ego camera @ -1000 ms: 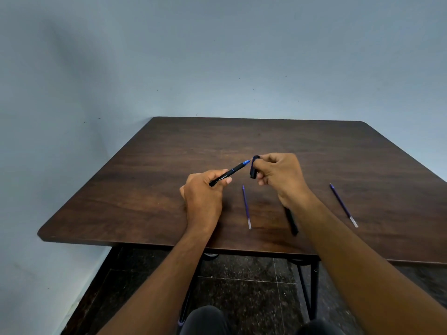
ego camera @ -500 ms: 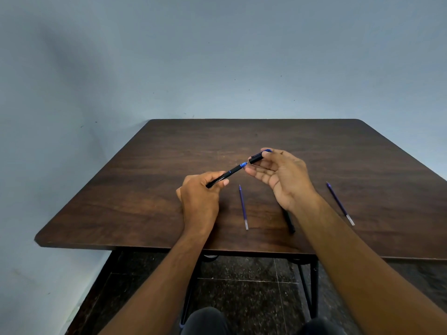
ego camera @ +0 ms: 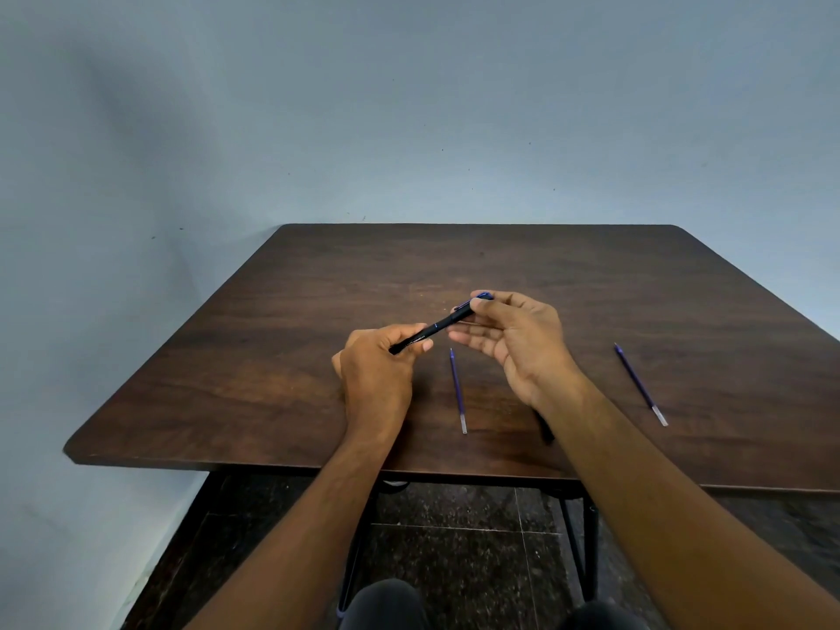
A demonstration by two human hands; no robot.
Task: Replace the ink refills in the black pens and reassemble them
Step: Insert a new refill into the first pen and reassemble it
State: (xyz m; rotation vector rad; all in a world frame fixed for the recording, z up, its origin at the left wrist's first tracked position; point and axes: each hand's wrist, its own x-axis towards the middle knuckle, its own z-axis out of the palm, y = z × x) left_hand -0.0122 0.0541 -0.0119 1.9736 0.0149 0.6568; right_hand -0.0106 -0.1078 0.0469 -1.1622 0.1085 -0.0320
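A black pen [ego camera: 436,328] is held slanted above the dark wooden table [ego camera: 272,356], its far end pointing up and right. My left hand [ego camera: 377,375] grips its lower end in curled fingers. My right hand [ego camera: 513,343] pinches the cap end, where a bit of blue shows, between thumb and fingertips, palm turned up. A purple ink refill [ego camera: 457,391] lies on the table between my hands. A second purple refill [ego camera: 641,385] lies further right. Another black pen [ego camera: 545,431] lies mostly hidden under my right wrist.
The table's front edge [ego camera: 318,466] runs just below my wrists, with black metal legs and a dark tiled floor under it. A pale blue wall stands behind and to the left. My knees show at the bottom of the view.
My right hand has brought the black cap onto the pen's blue-tipped end and pushed it on. The blue tip is now covered. My left hand has held the pen steady.
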